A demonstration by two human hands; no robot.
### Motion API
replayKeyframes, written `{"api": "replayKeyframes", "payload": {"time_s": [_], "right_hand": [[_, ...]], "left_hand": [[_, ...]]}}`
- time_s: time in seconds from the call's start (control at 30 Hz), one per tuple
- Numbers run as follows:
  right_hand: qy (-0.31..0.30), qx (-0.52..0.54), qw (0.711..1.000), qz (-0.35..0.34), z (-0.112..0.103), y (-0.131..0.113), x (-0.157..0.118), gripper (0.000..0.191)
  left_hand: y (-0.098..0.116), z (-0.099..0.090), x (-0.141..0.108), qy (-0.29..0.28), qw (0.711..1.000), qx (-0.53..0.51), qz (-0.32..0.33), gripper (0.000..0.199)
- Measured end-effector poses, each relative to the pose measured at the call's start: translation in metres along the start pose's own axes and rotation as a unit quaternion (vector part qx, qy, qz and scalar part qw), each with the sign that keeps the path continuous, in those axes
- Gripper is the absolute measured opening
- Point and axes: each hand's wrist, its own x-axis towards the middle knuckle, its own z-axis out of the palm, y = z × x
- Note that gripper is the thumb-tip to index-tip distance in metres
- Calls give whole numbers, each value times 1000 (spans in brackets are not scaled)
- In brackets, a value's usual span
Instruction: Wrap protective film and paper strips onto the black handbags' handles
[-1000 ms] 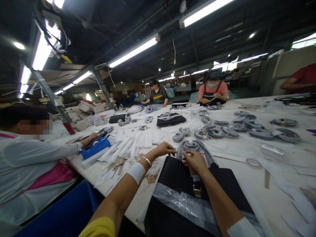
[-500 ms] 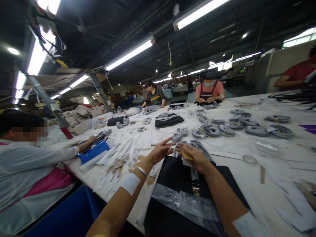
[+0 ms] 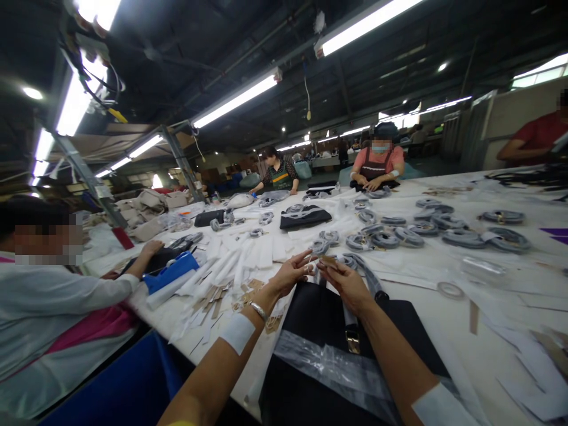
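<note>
Black rectangular bag (image 3: 310,307) near centre on white flat table (image 3: 448,319). Left hand (image 3: 289,276) at its far left corner; right hand (image 3: 350,288) over far edge, brown flat tag (image 3: 329,260) in fingers. White long strips (image 3: 235,254) left, blue angular dispenser (image 3: 171,273) farther left. Pale round tape roll (image 3: 451,297) right. Grey coiled straps (image 3: 384,241) far right. Black folded bag (image 3: 306,221) far centre.

Left hand (image 3: 290,275), right hand (image 3: 348,284) close together; forearms (image 3: 394,349) extended forward.
</note>
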Motion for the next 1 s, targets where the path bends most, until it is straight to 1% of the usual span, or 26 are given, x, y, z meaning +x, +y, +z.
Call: {"api": "replayKeyframes", "payload": {"time_s": [0.07, 0.1, 0.13, 0.2, 0.23, 0.27, 0.33, 0.4, 0.43, 0.5, 0.53, 0.57, 0.63, 0.7, 0.73, 0.8, 0.87, 0.93, 1.0], "right_hand": [[7, -84, 996, -30, -2, 4, 1, 37], [7, -157, 986, -52, -3, 5, 1, 37], [8, -243, 967, -78, -4, 6, 1, 37], [10, -405, 905, -128, -7, 5, -1, 34], [11, -464, 874, -145, -7, 5, -2, 33], [11, -506, 849, -153, -8, 5, -2, 33], [-4, -552, 820, -152, -8, 6, -2, 32], [-27, -575, 804, -151, -9, 8, -2, 29], [-32, -577, 802, -153, -9, 9, -1, 27], [-12, -565, 812, -146, -11, 8, -1, 28], [13, -553, 822, -133, -12, 7, -1, 30], [43, -542, 831, -116, -13, 6, -1, 32], [92, -521, 844, -83, -14, 3, -1, 35], [112, -507, 852, -72, -15, 1, -2, 36], [114, -500, 855, -75, -16, 0, -1, 35], [113, -483, 864, -83, -16, 1, -1, 33], [124, -449, 881, -87, -16, 3, 1, 31], [144, -352, 921, -82, -16, 4, 1, 28], [160, -226, 958, -73, -14, 4, 2, 27]], "left_hand": [[-1, 1, 0, 8, 1000, 19, 19, 69], [-1, 1, 0, 14, 999, 21, 30, 70], [-1, 2, 1, 21, 999, 18, 41, 71], [-2, 5, 2, 27, 998, 11, 57, 74], [-2, 7, 3, 24, 998, 14, 63, 75], [-3, 9, 4, 17, 997, 27, 69, 75], [-4, 15, 7, 10, 992, 89, 87, 70], [-3, 20, 8, 20, 973, 200, 112, 57], [1, 21, 8, 30, 955, 266, 127, 50], [12, 21, 6, 52, 910, 384, 147, 44], [20, 18, 3, 66, 892, 422, 150, 45], [29, 14, -1, 85, 879, 446, 148, 48], [47, -1, -10, 128, 871, 458, 124, 54], [59, -20, -22, 168, 878, 439, 88, 59], [60, -29, -29, 184, 886, 419, 69, 61], [51, -45, -46, 205, 913, 353, 23, 63], [31, -54, -65, 214, 936, 276, -36, 62], [5, -53, -84, 214, 944, 236, -86, 55], [-18, -46, -100, 216, 943, 230, -106, 43]]}}
